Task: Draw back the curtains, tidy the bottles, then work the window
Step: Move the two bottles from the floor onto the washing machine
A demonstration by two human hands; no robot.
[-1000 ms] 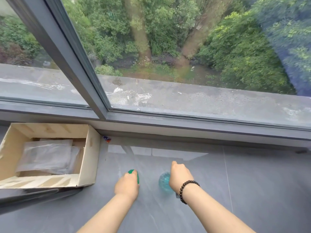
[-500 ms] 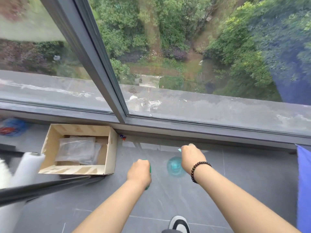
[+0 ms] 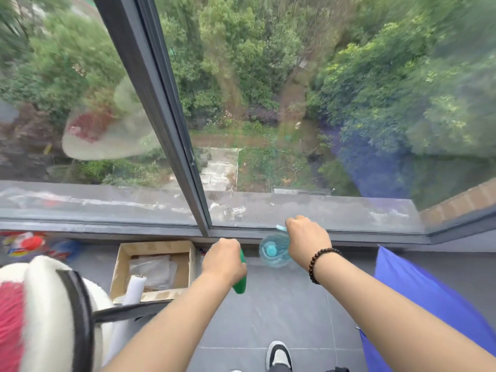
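My left hand (image 3: 224, 260) is closed around a green bottle (image 3: 239, 281), which hangs below the fist above the grey floor. My right hand (image 3: 308, 238), with a dark bead bracelet on the wrist, grips the top of a clear blue spray bottle (image 3: 273, 253); a pale blue nozzle tip pokes out past the knuckles. Both hands are held up near the bottom rail of the window (image 3: 268, 233). The window's dark upright frame (image 3: 161, 103) runs diagonally above the left hand. A blue curtain (image 3: 418, 291) hangs at the right edge.
An open cardboard box (image 3: 154, 267) with plastic bags sits on the floor to the left. A white roll (image 3: 134, 288) leans beside it, and a white-and-red fluffy thing (image 3: 40, 312) fills the lower left. Colourful packets (image 3: 24, 244) lie far left. My shoe (image 3: 279, 355) shows below.
Both hands have lifted the two bottles off the floor and up toward the window rail. The view has pulled back, bringing the curtain, the fluffy thing and my shoe into sight.
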